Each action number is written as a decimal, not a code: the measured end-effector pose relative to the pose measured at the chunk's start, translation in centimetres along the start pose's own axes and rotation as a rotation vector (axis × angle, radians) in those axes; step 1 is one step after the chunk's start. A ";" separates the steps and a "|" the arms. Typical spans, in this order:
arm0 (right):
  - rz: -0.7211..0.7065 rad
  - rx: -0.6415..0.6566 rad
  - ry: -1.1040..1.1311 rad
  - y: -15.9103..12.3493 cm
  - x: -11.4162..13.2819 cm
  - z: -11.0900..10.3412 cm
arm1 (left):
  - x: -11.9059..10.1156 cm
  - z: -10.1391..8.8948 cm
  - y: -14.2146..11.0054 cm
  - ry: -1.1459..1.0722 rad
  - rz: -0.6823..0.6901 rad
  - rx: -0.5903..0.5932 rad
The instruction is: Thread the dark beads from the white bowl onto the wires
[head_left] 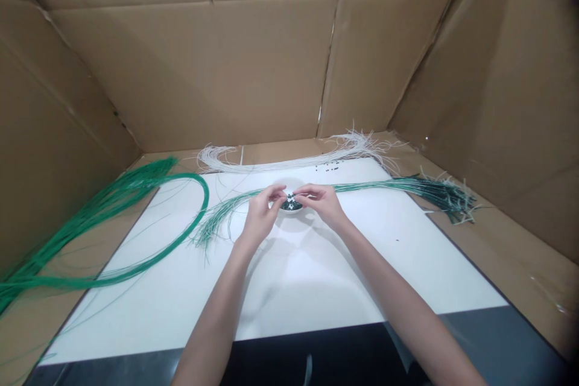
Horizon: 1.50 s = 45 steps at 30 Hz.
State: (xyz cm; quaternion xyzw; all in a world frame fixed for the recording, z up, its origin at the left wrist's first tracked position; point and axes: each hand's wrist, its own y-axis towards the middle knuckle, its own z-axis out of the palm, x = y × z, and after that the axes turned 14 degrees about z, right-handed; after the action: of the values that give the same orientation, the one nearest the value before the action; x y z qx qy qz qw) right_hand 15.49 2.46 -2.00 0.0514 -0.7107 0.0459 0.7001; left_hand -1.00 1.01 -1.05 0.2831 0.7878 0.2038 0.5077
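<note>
Both hands meet at the middle of the white board, above a small white bowl point(295, 211) with tiny dark green pieces point(291, 205) in it. My left hand point(265, 208) is closed, its thumb and fingertips pinched together over the bowl's left side. Opposite it, my right hand point(322, 200) is pinched the same way. Small dark and white bits show between the fingertips; too small to make out what each hand grips. A bundle of thin green strands point(366, 186) runs behind both hands, its pale frayed ends point(210, 223) spreading out at the left.
Bright green strands point(181, 241) loop over the board's left side. Along the back lies a bundle of white strands point(271, 166), with several black specks point(333, 166) nearby. Cardboard walls point(266, 66) enclose the back and sides. The white board point(181, 307) has a dark strip point(488, 338) before it.
</note>
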 end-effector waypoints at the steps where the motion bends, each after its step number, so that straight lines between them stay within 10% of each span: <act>1: -0.001 0.011 -0.004 0.0 0.0 0.0 | 0.0 0.0 0.0 -0.007 -0.009 -0.007; 45: -0.098 -0.097 -0.278 -0.2 0.3 -0.1 | -0.4 -0.1 0.2 0.208 0.120 -0.020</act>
State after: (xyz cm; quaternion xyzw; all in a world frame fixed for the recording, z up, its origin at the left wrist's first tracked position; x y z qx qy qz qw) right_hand 15.56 2.31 -1.68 0.0580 -0.7988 -0.0304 0.5980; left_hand -0.87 0.89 -0.61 0.3019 0.8157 0.2700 0.4130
